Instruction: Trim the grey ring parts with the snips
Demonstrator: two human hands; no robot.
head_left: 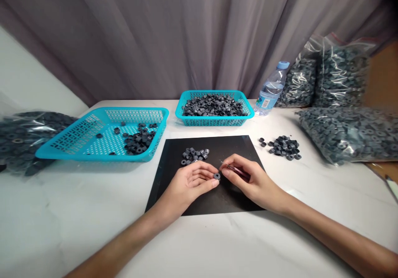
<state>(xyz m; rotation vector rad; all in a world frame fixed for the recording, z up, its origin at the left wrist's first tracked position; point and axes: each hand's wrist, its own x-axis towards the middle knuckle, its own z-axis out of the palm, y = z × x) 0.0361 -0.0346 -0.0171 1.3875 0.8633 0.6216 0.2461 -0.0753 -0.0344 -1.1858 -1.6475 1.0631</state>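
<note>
Left hand pinches 1 ring; right hand grips a thin tool over the mat, bare toward its near edge.

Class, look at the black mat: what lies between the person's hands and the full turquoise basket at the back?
In the head view, a small heap of dark grey rings lies on the black mat; beyond it, bare mat.

Grey pleated curtain hangs behind a white marbled table
</note>
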